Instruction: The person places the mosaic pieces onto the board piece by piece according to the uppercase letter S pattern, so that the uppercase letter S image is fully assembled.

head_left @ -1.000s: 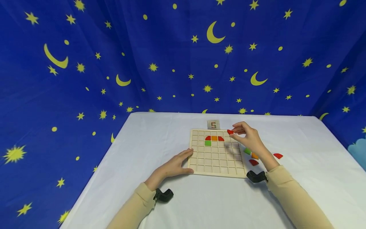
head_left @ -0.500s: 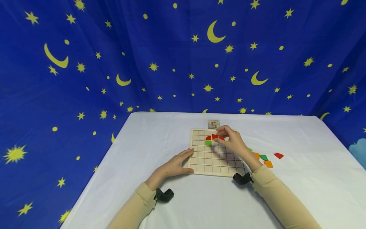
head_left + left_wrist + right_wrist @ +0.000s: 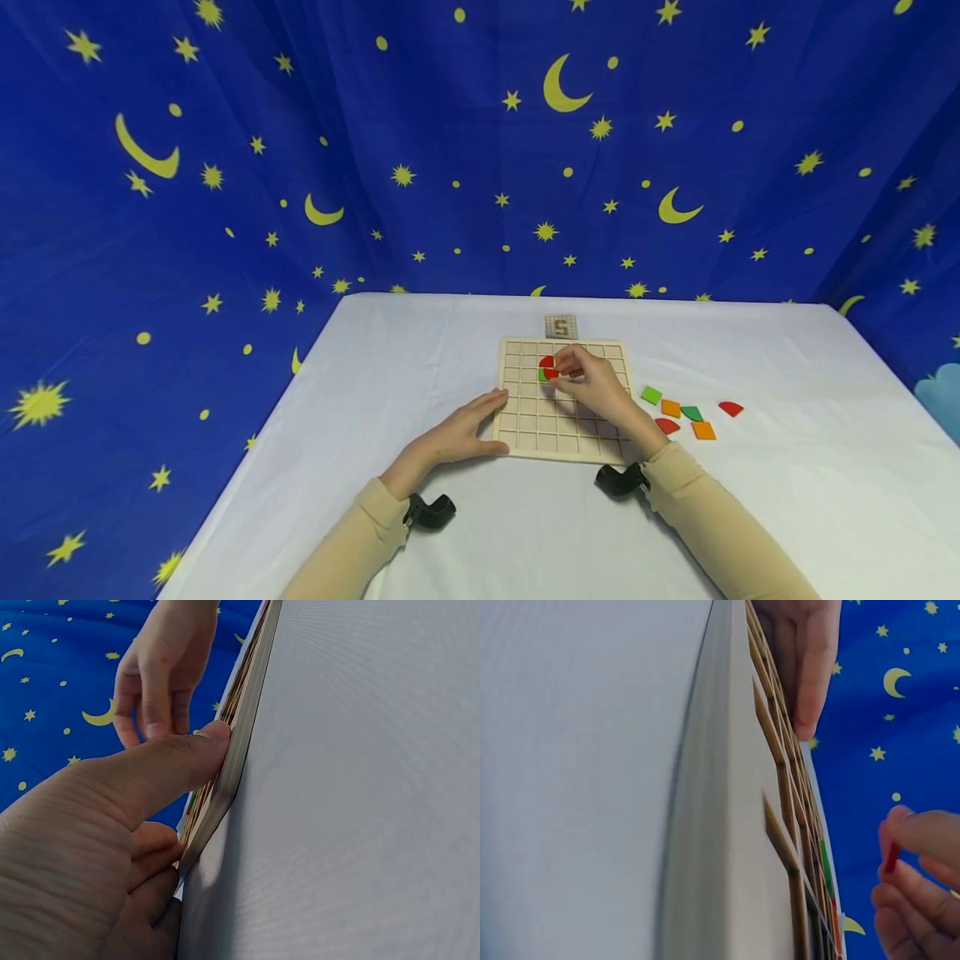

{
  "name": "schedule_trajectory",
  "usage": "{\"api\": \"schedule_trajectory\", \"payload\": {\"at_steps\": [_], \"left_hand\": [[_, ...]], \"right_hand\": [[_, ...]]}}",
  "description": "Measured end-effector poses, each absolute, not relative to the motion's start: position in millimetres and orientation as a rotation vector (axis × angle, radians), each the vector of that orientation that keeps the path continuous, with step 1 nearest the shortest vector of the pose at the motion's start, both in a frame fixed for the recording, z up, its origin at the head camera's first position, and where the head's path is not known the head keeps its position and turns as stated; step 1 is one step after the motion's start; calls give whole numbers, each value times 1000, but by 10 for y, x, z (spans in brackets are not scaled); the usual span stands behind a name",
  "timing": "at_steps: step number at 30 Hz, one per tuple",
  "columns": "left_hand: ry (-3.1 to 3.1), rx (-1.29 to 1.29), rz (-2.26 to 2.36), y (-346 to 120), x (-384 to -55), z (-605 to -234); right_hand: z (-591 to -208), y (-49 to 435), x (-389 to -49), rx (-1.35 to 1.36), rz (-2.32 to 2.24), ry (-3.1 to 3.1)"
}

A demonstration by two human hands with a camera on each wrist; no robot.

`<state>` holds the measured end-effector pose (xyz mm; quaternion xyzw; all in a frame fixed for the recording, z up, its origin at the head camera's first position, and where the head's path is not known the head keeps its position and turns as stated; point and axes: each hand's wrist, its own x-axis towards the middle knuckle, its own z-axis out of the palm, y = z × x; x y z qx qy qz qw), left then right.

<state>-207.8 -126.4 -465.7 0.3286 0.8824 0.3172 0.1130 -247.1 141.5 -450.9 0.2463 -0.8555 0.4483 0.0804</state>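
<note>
Currently, your right hand (image 3: 594, 385) pinches one red quarter-circle piece (image 3: 551, 374) between its fingertips (image 3: 900, 815), one gridded wooden board (image 3: 527, 423) beneath them. Your left hand (image 3: 459, 432), thumb (image 3: 169, 765) and fingers (image 3: 486, 404) spread, touches that board's edge.

The gridded board (image 3: 528, 423) is beige, the held piece (image 3: 551, 374) red, the backdrop (image 3: 450, 108) blue with yellow stars (image 3: 402, 175).

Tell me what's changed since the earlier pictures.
The right hand has carried the pinched red quarter-circle piece leftward and nearer the person, from the far right of the wooden grid board; it now partly hides the green square piece. Nothing was let go. The left hand stays at the board's left edge; the loose red, green and orange pieces haven't moved.
</note>
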Motion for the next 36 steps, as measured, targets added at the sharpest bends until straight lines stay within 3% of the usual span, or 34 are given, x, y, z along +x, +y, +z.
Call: {"api": "schedule_trajectory", "payload": {"at_steps": [18, 36], "left_hand": [[2588, 1016, 951, -1268, -2093, -4653], [2578, 1000, 966, -1280, -2078, -4658]], "right_hand": [[-4711, 1360, -2480, 758, 1067, -2630], [-4736, 1347, -2465, 741, 1084, -2654]]}}
